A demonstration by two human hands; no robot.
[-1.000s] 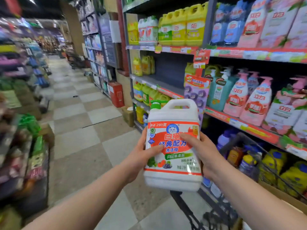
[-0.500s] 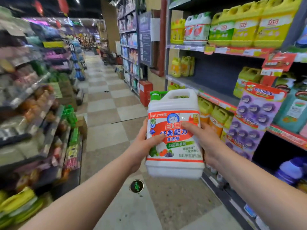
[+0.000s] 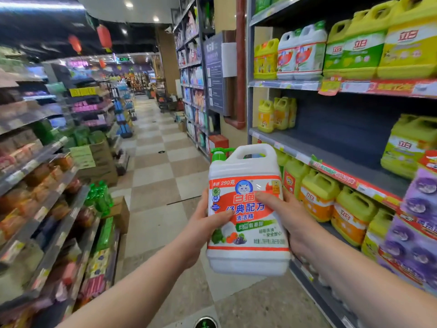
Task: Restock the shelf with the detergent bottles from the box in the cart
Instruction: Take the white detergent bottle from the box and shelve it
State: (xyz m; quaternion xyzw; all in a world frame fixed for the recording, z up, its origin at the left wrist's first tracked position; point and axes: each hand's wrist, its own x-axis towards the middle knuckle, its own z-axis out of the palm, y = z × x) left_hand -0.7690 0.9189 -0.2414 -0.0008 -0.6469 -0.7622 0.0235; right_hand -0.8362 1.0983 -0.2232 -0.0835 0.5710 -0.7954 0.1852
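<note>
Both hands clamp the white plastic detergent jug with red label, left hand and right hand closed on opposite sides, mid-aisle. Best keep it upright and steer right toward matching white jugs on the upper shelf.

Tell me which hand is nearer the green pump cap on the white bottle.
Left. The left hand grips the white bottle's left side, below the green pump cap on that same side. The right hand holds the opposite side, farther from it.
</note>
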